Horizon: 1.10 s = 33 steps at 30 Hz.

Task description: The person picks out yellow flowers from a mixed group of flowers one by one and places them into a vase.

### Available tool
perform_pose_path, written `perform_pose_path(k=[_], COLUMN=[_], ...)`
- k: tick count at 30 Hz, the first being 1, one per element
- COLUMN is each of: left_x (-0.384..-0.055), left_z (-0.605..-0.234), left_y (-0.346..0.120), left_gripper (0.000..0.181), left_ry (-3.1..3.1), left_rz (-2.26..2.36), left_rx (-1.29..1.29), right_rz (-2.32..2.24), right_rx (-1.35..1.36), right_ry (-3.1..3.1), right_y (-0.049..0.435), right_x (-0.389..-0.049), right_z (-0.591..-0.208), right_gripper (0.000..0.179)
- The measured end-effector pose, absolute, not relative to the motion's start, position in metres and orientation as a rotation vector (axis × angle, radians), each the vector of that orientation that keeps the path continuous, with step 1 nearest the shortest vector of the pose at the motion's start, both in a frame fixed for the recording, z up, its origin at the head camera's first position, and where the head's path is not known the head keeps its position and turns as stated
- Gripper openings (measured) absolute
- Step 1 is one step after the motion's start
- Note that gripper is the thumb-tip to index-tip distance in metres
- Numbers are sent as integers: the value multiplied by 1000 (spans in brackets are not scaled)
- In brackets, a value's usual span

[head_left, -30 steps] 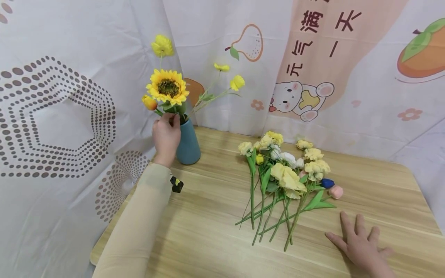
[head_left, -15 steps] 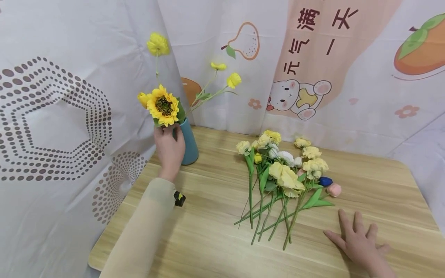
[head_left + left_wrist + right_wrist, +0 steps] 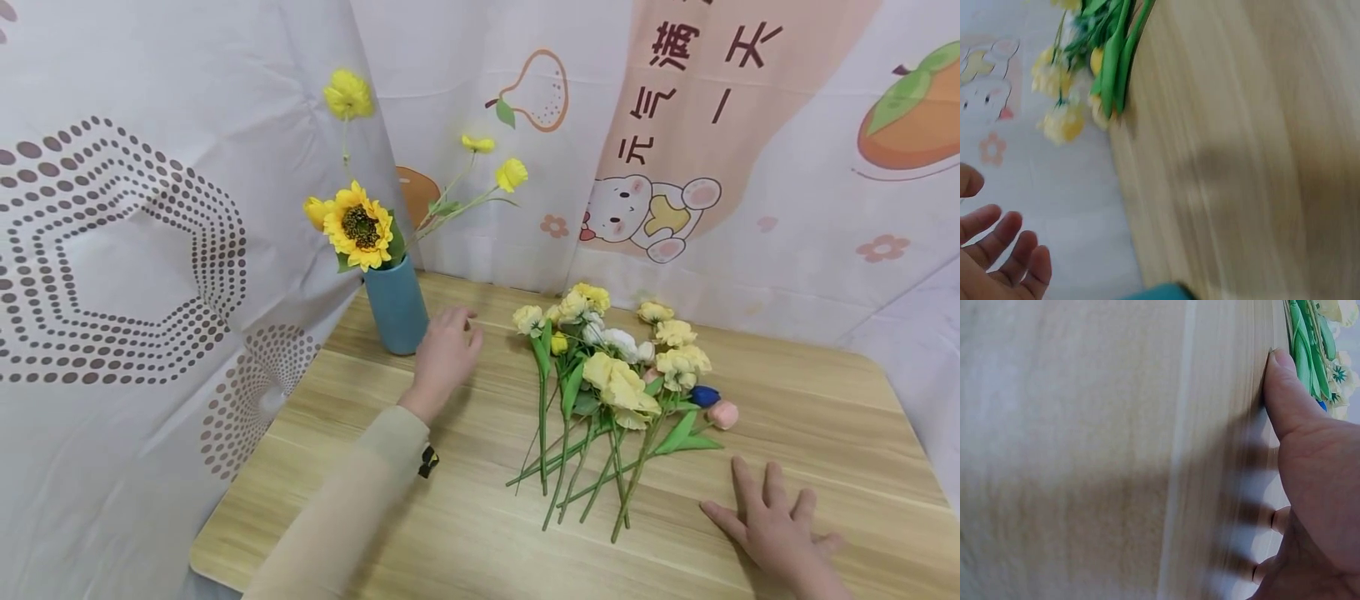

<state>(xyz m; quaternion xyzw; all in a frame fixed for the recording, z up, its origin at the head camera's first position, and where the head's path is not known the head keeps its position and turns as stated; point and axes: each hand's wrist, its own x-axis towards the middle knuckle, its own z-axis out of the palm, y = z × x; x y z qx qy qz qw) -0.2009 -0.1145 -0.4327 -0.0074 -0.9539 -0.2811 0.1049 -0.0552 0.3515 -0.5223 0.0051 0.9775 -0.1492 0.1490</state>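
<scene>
My left hand (image 3: 446,354) is just right of the blue vase (image 3: 397,308), holding nothing; in the left wrist view its fingers (image 3: 1007,240) are loosely bent and apart. A sunflower (image 3: 360,227) sits low at the vase's mouth, a yellow-orange tulip (image 3: 316,213) beside it. Thin stems with yellow blossoms (image 3: 349,93) rise above and lean right. My right hand (image 3: 780,525) rests on the table, fingers spread, near a pink tulip (image 3: 723,414). Only a teal bit of the vase (image 3: 1163,292) shows at the bottom of the left wrist view.
A loose pile of artificial flowers (image 3: 618,387), cream, white and yellow on green stems, lies mid-table with a blue tulip (image 3: 703,395) at its right. Behind the wooden table (image 3: 465,517) hangs a printed curtain (image 3: 465,58); another dotted one (image 3: 135,267) is at the left.
My left hand has let go below the sunflower and moved down and right, away from the vase's mouth. The sunflower sits lower than a second ago. My right hand stays put.
</scene>
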Motion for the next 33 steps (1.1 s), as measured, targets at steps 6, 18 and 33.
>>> perform_pose_path(k=[6,18,33], left_x=[-198,-190,-191], left_z=[-450,-484,-499], left_y=[-85,-35,-23], left_gripper=[40,48,34], left_ry=[-3038,-3267,-3328], left_rz=[-788,-469,-535], left_rx=[-70,-335,-266], right_rz=[-436,-422,-440], right_rx=[26,13,17], right_ry=[2800,2828,2800], right_y=[352,353,353], right_x=[-54,-54,-54], right_z=[-524,-526,-524], right_gripper=[99,98,99])
